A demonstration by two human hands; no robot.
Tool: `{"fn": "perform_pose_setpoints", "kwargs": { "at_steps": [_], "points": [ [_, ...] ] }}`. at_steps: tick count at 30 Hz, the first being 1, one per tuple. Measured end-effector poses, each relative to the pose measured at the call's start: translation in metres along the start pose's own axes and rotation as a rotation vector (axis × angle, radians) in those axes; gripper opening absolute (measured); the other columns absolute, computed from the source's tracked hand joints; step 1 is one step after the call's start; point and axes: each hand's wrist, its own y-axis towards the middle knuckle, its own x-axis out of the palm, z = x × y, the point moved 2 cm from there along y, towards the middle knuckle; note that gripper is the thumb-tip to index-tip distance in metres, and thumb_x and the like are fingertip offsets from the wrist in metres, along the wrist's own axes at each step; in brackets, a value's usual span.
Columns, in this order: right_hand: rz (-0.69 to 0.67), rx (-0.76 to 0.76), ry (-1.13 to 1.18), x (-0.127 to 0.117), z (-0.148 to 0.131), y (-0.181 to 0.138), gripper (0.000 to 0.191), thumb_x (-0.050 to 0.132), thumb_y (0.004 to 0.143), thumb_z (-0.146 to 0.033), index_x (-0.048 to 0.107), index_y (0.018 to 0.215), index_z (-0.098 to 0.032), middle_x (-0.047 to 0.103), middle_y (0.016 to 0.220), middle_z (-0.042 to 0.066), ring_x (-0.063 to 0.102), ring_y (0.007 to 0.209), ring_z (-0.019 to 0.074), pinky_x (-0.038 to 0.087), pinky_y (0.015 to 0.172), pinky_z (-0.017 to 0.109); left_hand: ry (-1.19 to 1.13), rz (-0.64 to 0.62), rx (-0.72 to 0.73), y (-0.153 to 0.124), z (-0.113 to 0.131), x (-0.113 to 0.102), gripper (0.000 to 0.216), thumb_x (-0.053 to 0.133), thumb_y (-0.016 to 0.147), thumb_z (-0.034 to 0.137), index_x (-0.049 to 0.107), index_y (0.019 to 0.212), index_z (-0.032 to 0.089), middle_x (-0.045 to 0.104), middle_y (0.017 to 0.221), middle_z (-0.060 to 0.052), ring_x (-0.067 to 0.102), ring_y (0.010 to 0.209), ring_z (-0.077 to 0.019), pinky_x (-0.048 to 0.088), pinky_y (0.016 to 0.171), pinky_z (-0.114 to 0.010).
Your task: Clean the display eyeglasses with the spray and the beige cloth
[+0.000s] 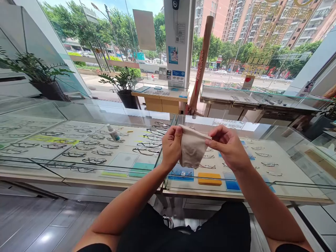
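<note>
Crumpled beige fabric piece (193,150) hangs above long clear-glass display counter (126,113), mid-scene. Left hand (172,142) pinches left edge; right hand (228,146), upper right corner. Likely light, limp; corners best hold.

No wording reads with certainty. From the view's middle, gold characters (258,60) stand on the window at two o'clock; a sheet with a square code (180,33) and a blue poster (173,55) on the pillar (188,21) at twelve; a bottle's label (114,135) at nine, too small.
</note>
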Motion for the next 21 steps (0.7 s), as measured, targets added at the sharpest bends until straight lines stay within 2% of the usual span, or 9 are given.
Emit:
{"fn": "perform_pose_setpoints", "kwargs": {
  "at_steps": [2, 4, 6, 8, 10, 13, 18, 21],
  "points": [
    [-0.033, 0.023, -0.014, -0.005, 0.006, -0.002, 0.045, 0.106, 0.07, -0.044, 0.071, 0.091, -0.024, 0.068, 0.091, 0.0, 0.063, 0.085, 0.016, 0.056, 0.073, 0.03, 0.072, 0.004, 0.121, 0.003, 0.004, -0.004, 0.047, 0.064, 0.108, 0.064, 0.065, 0.088, 0.021, 0.059, 0.078, 0.001, 0.052, 0.072, -0.014, 0.043, 0.067, -0.024],
    [-0.097, 0.045, -0.068, -0.007, 0.011, -0.004, 0.048, 0.102, 0.074, -0.05, 0.073, 0.103, -0.025, 0.07, 0.099, 0.002, 0.066, 0.093, 0.0189, 0.057, 0.078, 0.032, 0.17, -0.08, 0.229, 0.003, 0.008, -0.006, 0.043, 0.063, 0.11, 0.058, 0.069, 0.089, 0.021, 0.064, 0.077, 0.001, 0.055, 0.071, -0.0141, 0.043, 0.067, -0.025],
    [-0.145, 0.023, -0.18, -0.006, 0.015, -0.007, 0.057, 0.098, 0.079, -0.055, 0.072, 0.122, -0.027, 0.074, 0.113, 0.005, 0.069, 0.108, 0.0228, 0.058, 0.09, 0.036, 0.273, -0.268, 0.293, 0.001, 0.012, -0.004, 0.039, 0.061, 0.111, 0.053, 0.074, 0.093, 0.021, 0.069, 0.077, -0.001, 0.057, 0.067, -0.014, 0.042, 0.065, -0.026],
    [-0.173, -0.039, -0.336, 0.001, 0.019, -0.011, 0.051, 0.087, 0.092, -0.06, 0.071, 0.128, -0.028, 0.075, 0.12, 0.006, 0.069, 0.112, 0.024, 0.055, 0.096, 0.038, 0.361, -0.461, 0.315, -0.003, 0.015, 0.001, 0.037, 0.058, 0.112, 0.048, 0.077, 0.096, 0.021, 0.073, 0.078, -0.002, 0.059, 0.066, -0.0142, 0.043, 0.065, -0.026],
    [-0.165, -0.104, -0.49, 0.009, 0.024, -0.016, 0.036, 0.068, 0.105, -0.062, 0.071, 0.114, -0.026, 0.076, 0.106, 0.004, 0.067, 0.096, 0.0219, 0.05, 0.086, 0.036, 0.417, -0.562, 0.309, -0.007, 0.016, 0.004, 0.035, 0.055, 0.112, 0.044, 0.077, 0.097, 0.021, 0.074, 0.077, -0.003, 0.06, 0.065, -0.0143, 0.042, 0.065, -0.026],
    [-0.065, -0.148, -0.613, 0.017, 0.036, -0.025, 0.045, 0.054, 0.11, -0.066, 0.062, 0.093, -0.025, 0.065, 0.08, 0.0, 0.054, 0.071, 0.0185, 0.038, 0.068, 0.034, 0.443, -0.592, 0.242, -0.013, 0.014, 0.007, 0.034, 0.055, 0.11, 0.044, 0.075, 0.094, 0.021, 0.071, 0.074, -0.001, 0.058, 0.063, -0.0141, 0.041, 0.064, -0.025],
    [-0.017, -0.168, -0.645, 0.017, 0.056, -0.035, 0.053, 0.05, 0.111, -0.069, 0.044, 0.079, -0.027, 0.046, 0.064, -0.004, 0.037, 0.059, 0.0162, 0.027, 0.061, 0.033, 0.382, -0.604, 0.1, -0.02, 0.001, 0.006, 0.037, 0.056, 0.11, 0.051, 0.071, 0.095, 0.021, 0.066, 0.072, 0.001, 0.053, 0.062, -0.0134, 0.041, 0.064, -0.025],
    [-0.033, -0.186, -0.649, 0.015, 0.059, -0.037, 0.053, 0.045, 0.113, -0.065, 0.042, 0.077, -0.027, 0.044, 0.063, -0.004, 0.036, 0.059, 0.0162, 0.027, 0.061, 0.034, 0.328, -0.589, 0.032, -0.023, -0.008, 0.004, 0.043, 0.059, 0.109, 0.058, 0.066, 0.09, 0.02, 0.06, 0.068, 0.003, 0.047, 0.06, -0.0124, 0.037, 0.062, -0.026]
  ]
}}
